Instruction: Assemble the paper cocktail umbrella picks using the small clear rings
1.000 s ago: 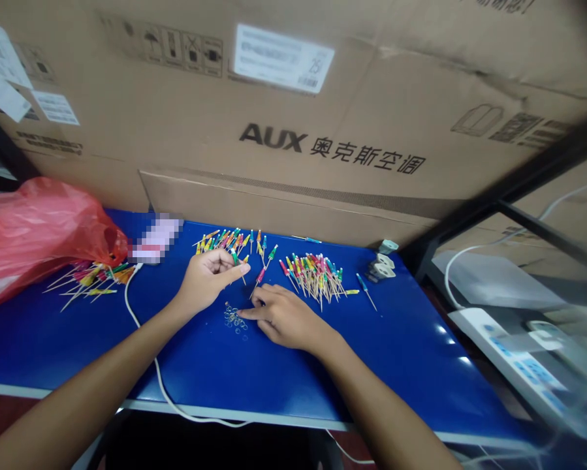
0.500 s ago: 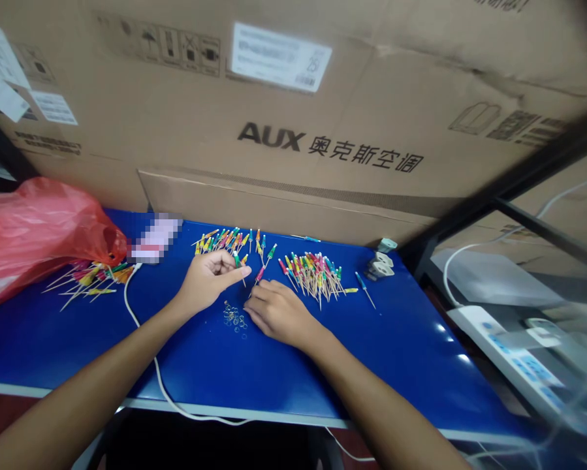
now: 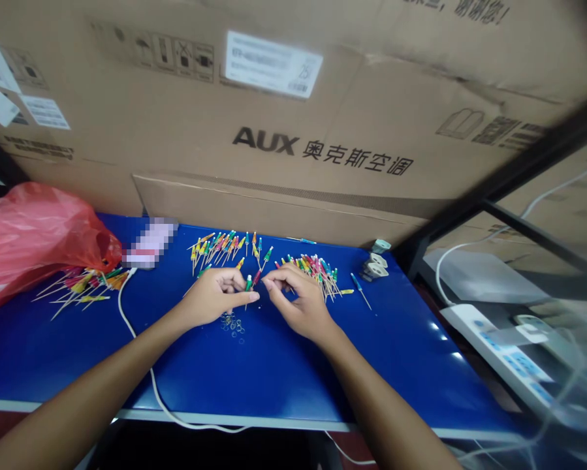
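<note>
Small clear rubber rings point(image 3: 232, 326) are scattered on the blue desk point(image 3: 273, 385), just below the left hand point(image 3: 213, 297) and the right hand point(image 3: 298, 303). Both grips are curled inward; whether either is clenched cannot be told. A thin wooden pick with a green paper tip point(image 3: 248, 286) lies between them, its long axis near-upright in view, tip pointing away from the person, with the left thumb alongside, so the left hand is nearer. Multicoloured paper-tipped wooden picks point(image 3: 315, 277) are heaped beyond, backed by a brown cardboard carton point(image 3: 273, 163).

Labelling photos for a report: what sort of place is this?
Probably a small handwork bench in a storeroom: heaps of cocktail umbrella picks on a blue table, with an AUX air-conditioner carton behind.
</note>
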Demonstrator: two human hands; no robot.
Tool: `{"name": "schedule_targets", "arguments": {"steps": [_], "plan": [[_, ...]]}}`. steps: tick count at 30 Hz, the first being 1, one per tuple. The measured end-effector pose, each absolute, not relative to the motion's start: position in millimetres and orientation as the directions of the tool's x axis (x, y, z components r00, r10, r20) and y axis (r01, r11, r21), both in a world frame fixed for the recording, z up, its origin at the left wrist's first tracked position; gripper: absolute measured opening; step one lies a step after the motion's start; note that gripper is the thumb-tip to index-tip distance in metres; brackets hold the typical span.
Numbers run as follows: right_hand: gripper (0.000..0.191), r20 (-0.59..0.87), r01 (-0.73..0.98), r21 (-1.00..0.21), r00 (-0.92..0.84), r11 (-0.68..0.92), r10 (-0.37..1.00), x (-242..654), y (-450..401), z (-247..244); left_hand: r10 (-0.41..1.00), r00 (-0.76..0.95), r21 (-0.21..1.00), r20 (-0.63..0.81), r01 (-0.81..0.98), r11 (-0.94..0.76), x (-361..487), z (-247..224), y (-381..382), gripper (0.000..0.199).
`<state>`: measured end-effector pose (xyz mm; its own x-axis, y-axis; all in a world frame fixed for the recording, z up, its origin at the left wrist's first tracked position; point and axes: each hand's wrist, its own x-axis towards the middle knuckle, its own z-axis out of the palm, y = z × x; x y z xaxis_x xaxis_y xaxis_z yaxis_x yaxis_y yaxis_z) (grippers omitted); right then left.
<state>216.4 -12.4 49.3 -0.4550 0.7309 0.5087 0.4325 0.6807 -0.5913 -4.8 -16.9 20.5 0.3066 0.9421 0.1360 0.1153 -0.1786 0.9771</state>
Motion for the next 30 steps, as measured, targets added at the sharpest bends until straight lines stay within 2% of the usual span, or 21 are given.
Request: {"name": "schedule_targets", "arguments": {"steps": [5, 14, 23, 30], "plan": [[0.012, 0.515, 0.398, -0.612, -0.455, 0.684, 0.726, 213.7, -18.4, 49.5, 0.932, 0.326, 0.937, 0.157, 0.248, -0.244, -2.5, 17.5, -21.5, 0.024], [0.014, 0.528, 0.385, -0.604, -0.463, 0.698, 0.712, 216.7, -17.7, 53.0, 0.931, 0.321, 0.937, 0.174, 0.236, -0.256, -0.1, 20.8, -24.8, 0.024], [0.014, 0.395, 0.195, -0.849, -0.384, 0.492, 0.834, 211.0, -13.4, 42.0, 0.934, 0.291, 0.907, 0.208, 0.301, -0.296, 1.3, 26.2, -27.1, 0.024], [0.016, 0.285, 0.141, -0.919, -0.407, 0.367, 0.868, 206.6, -11.6, 35.3, 0.933, 0.284, 0.898, 0.219, 0.314, -0.307, 1.2, 26.8, -28.4, 0.022]]}}
